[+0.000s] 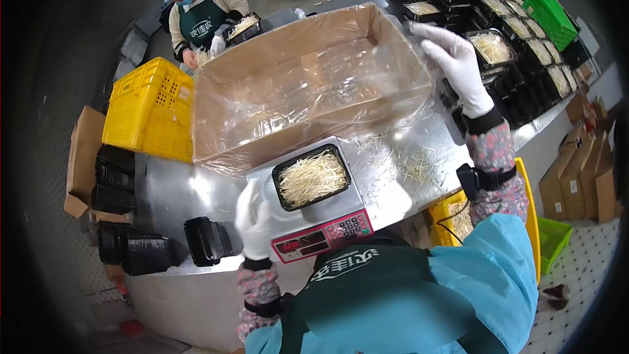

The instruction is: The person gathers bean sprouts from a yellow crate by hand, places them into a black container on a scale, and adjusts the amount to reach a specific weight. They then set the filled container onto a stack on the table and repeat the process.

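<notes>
Lift the left hand (254, 219), fingers parted, empty, clear of the scale (295, 223) for a true weight; keep the sprout tray (321, 199) centred on it; hold the right hand (458, 69), fingers spread, empty, well right. White Chinese characters (200, 29) on the far-left apron (206, 10); unreadable digits on the red display (290, 246); similar characters (344, 264) on the near apron (386, 275).

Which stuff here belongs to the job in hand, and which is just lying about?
Likely in the job:
- digital scale, left hand beside it
- sprout-filled black tray on the scale
- filled trays, near the right hand
- plastic-lined carton

Seemingly just lying about:
- loose sprouts on the metal table
- cardboard boxes, right
- green crate on the floor
</notes>
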Demonstrator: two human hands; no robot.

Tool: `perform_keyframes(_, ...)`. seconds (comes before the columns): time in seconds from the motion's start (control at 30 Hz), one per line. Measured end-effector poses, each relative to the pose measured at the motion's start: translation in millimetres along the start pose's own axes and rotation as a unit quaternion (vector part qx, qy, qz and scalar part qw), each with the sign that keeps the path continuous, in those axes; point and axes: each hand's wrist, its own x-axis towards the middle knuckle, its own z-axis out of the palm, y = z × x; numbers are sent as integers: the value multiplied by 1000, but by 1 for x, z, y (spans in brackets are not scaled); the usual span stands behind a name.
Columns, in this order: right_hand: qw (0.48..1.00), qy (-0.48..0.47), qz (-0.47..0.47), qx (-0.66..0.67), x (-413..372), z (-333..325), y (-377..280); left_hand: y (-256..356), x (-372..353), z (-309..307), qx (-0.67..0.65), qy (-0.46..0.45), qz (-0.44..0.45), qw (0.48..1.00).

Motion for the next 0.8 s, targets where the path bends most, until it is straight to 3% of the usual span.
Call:
perform_keyframes(0.07,999,-29,38,2,-42,6,-16,7,20,25,77,-121,71,987)
perform_keyframes(0.2,996,-43,79,-2,-112,14,-17,-26,39,77,197,-226,261,918)
perform_keyframes(0.23,994,-32,99,-19,-130,14,-22,-38,41,86,258,-252,309,880)
perform_keyframes(0.4,979,71,175,-79,-216,-5,-35,-61,49,94,220,-301,307,876)
perform_keyframes(0.6,943,256,212,-3,-314,-15,-7,-43,55,86,204,-362,253,874)
perform_keyframes(0.63,945,249,213,-26,-325,-9,-1,-34,54,83,167,-360,228,889)
perform_keyframes(0.67,941,233,243,20,-329,0,-3,-25,52,80,192,-325,257,890)
perform_keyframes(0.7,960,193,201,-20,-333,9,6,-6,46,79,206,-281,295,890)
perform_keyframes(0.73,966,179,184,13,-332,24,12,13,36,84,106,-311,246,912)
perform_keyframes(0.8,984,84,134,-88,-329,47,18,49,14,95,-107,-350,139,920)
